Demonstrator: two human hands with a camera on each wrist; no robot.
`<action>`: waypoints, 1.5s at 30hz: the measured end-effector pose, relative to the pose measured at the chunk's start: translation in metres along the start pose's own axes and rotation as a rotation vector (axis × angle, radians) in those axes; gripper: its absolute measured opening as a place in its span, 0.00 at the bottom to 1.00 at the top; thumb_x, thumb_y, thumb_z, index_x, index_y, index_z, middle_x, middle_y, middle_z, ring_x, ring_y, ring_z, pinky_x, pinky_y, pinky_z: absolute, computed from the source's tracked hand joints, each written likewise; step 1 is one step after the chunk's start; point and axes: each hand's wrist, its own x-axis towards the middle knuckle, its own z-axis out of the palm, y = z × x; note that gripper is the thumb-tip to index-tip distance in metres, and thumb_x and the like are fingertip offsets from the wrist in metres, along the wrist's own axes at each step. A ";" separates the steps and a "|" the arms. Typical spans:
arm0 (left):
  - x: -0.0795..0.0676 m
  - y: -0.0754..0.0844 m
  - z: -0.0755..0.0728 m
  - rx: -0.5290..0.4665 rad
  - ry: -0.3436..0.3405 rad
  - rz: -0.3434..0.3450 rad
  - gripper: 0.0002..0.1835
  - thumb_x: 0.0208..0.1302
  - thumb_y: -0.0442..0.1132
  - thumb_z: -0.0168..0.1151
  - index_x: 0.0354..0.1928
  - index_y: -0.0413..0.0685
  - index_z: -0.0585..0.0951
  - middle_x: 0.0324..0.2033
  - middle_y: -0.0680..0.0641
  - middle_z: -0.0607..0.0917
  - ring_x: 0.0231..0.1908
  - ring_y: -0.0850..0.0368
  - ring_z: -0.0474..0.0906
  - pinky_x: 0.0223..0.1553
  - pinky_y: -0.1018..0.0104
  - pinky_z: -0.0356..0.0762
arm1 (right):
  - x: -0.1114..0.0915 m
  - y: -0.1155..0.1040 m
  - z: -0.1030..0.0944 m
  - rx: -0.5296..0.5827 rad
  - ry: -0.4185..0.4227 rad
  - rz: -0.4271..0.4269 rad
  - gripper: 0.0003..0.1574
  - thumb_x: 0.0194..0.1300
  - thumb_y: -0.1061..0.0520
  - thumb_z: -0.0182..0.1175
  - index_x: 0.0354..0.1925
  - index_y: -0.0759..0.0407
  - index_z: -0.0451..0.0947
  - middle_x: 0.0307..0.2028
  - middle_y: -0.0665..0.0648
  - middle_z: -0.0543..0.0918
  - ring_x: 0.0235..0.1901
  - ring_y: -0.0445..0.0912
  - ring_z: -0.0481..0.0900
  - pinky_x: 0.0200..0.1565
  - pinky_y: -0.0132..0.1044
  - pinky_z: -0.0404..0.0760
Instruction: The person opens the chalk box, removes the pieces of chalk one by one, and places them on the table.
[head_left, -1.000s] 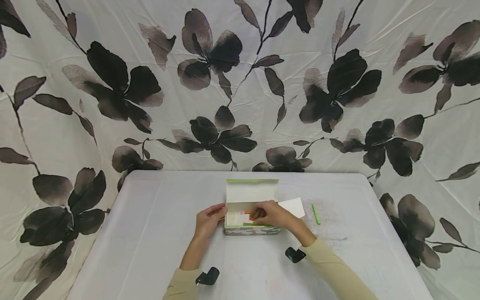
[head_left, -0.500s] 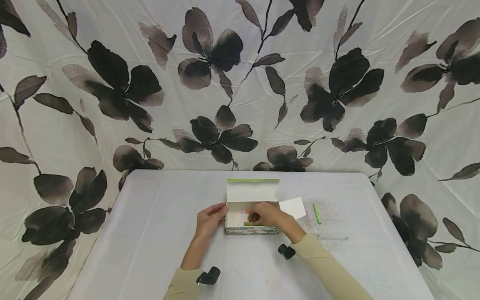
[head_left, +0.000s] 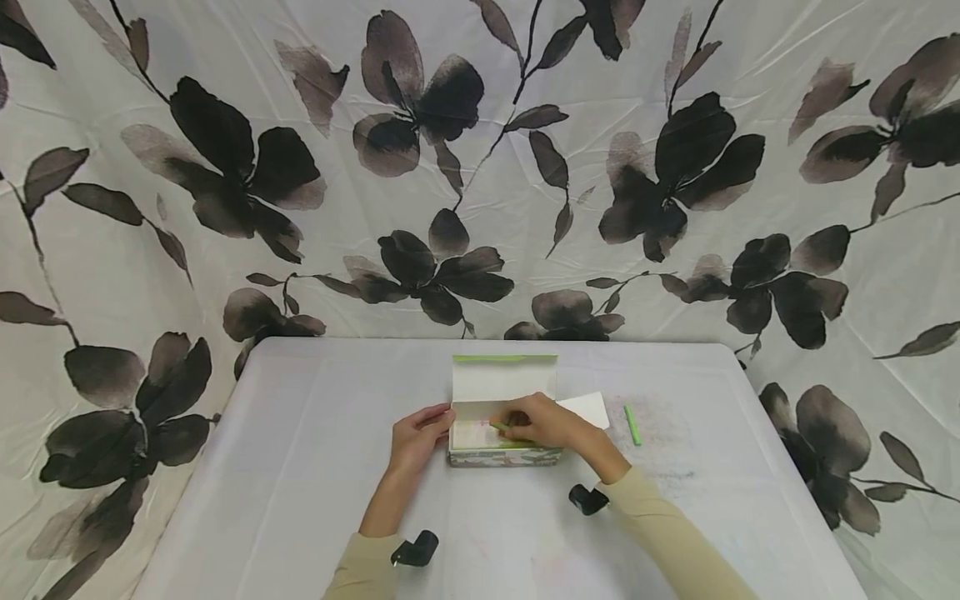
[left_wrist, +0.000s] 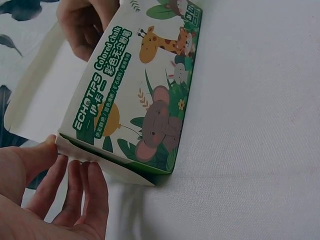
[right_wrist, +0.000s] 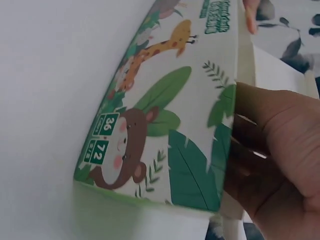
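Since half a second ago the right hand has shifted a little to its right, and a green chalk now shows at its fingertips; the orange bit seen in the box before is out of sight. The chalk is over the open chalk box, its visible end pointing left and slightly away from the person, its long axis running mostly crosswise. The right fingers pinch it. The left hand holds the box's left side flap between thumb and fingers.

The box lies lengthwise from left to right, printed front toward the person, its lid raised at the back. The chalk's other end is covered by the fingers, and the front wall blocks the right fingertips in both wrist views. What else lies in the box is hard to make out; the right hand covers much of the opening.

The right side flap sticks outward under the right hand's side. Beyond it, a green stick lies on the white table, pointing nearly straight away, near smudges.
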 end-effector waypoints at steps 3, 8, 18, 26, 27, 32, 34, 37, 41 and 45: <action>0.000 0.001 0.000 0.005 0.001 -0.001 0.19 0.67 0.35 0.71 0.56 0.32 0.83 0.46 0.38 0.87 0.39 0.56 0.86 0.37 0.71 0.84 | -0.006 0.001 -0.007 0.052 0.045 0.014 0.10 0.69 0.63 0.67 0.47 0.66 0.84 0.37 0.54 0.87 0.36 0.40 0.82 0.41 0.31 0.83; -0.001 0.003 0.000 0.017 0.003 -0.013 0.19 0.67 0.35 0.70 0.56 0.32 0.83 0.49 0.36 0.86 0.45 0.50 0.86 0.40 0.69 0.85 | -0.015 0.000 -0.020 0.125 0.136 0.089 0.10 0.68 0.61 0.69 0.47 0.63 0.84 0.40 0.54 0.87 0.41 0.44 0.84 0.46 0.34 0.84; 0.003 0.000 0.000 0.005 -0.001 -0.028 0.18 0.67 0.35 0.70 0.56 0.34 0.84 0.47 0.39 0.87 0.50 0.42 0.84 0.39 0.70 0.85 | -0.039 0.011 -0.048 0.331 0.293 0.164 0.15 0.69 0.61 0.69 0.52 0.66 0.83 0.42 0.60 0.87 0.42 0.49 0.87 0.44 0.41 0.87; 0.004 0.000 0.000 0.005 -0.007 -0.027 0.18 0.67 0.35 0.70 0.56 0.35 0.84 0.47 0.39 0.86 0.51 0.40 0.84 0.39 0.69 0.85 | -0.062 0.021 -0.069 0.526 0.362 0.299 0.23 0.71 0.59 0.67 0.58 0.71 0.78 0.48 0.67 0.86 0.45 0.48 0.88 0.46 0.44 0.88; 0.004 0.000 0.000 0.005 -0.008 -0.027 0.18 0.67 0.35 0.70 0.56 0.35 0.84 0.47 0.39 0.86 0.51 0.40 0.84 0.39 0.69 0.85 | -0.065 0.022 -0.072 0.539 0.374 0.319 0.23 0.71 0.58 0.67 0.59 0.71 0.78 0.49 0.68 0.86 0.46 0.48 0.87 0.47 0.44 0.88; 0.002 0.001 -0.003 -0.005 0.001 -0.023 0.18 0.66 0.34 0.71 0.55 0.32 0.84 0.47 0.37 0.87 0.49 0.41 0.85 0.40 0.67 0.86 | -0.080 0.031 -0.080 0.589 0.428 0.395 0.29 0.71 0.54 0.68 0.61 0.71 0.75 0.54 0.72 0.83 0.47 0.46 0.87 0.50 0.42 0.86; 0.001 0.002 -0.005 -0.007 0.010 -0.018 0.18 0.67 0.33 0.70 0.55 0.31 0.83 0.47 0.36 0.87 0.49 0.41 0.85 0.40 0.67 0.86 | -0.085 0.036 -0.082 0.598 0.444 0.408 0.31 0.71 0.53 0.68 0.62 0.72 0.74 0.55 0.72 0.82 0.47 0.44 0.87 0.51 0.42 0.86; 0.001 0.003 -0.006 -0.009 0.015 -0.017 0.18 0.67 0.33 0.70 0.55 0.31 0.83 0.47 0.36 0.87 0.48 0.42 0.85 0.40 0.67 0.86 | -0.094 0.042 -0.085 0.601 0.476 0.420 0.33 0.71 0.52 0.68 0.63 0.73 0.73 0.55 0.71 0.83 0.46 0.42 0.86 0.51 0.41 0.86; 0.002 0.003 -0.003 -0.009 0.001 -0.026 0.18 0.67 0.34 0.71 0.55 0.33 0.84 0.47 0.37 0.87 0.48 0.44 0.86 0.39 0.68 0.86 | -0.110 0.051 -0.087 0.605 0.513 0.454 0.34 0.72 0.52 0.67 0.64 0.73 0.72 0.53 0.65 0.84 0.45 0.39 0.86 0.51 0.40 0.86; 0.003 0.000 -0.001 -0.006 -0.008 -0.028 0.18 0.66 0.34 0.71 0.55 0.33 0.84 0.47 0.37 0.87 0.48 0.43 0.86 0.39 0.69 0.85 | -0.123 0.062 -0.083 0.620 0.529 0.497 0.35 0.71 0.50 0.68 0.65 0.72 0.72 0.53 0.63 0.85 0.45 0.38 0.86 0.51 0.38 0.85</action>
